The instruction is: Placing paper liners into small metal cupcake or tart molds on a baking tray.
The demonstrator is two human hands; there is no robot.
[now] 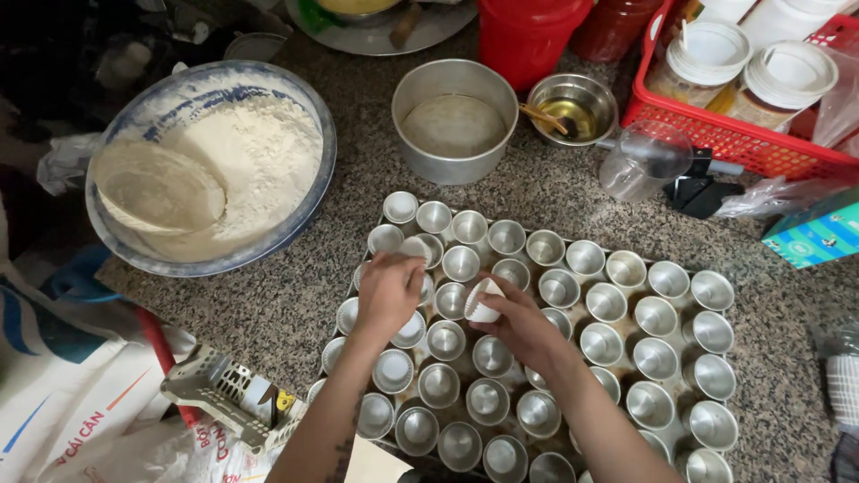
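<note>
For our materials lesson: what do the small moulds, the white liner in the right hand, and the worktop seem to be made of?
Small moulds: likely thin metal, dull silvery sheen.
White liner, held by the right hand: probably pleated paper, matte.
Worktop: speckled, looks like polished granite or similar stone.

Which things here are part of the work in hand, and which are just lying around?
In use: left hand, right hand, paper liner, metal cups, tray.
Lying about: flour bowl, pot, oil bowl, red basket, plastic cup.
</note>
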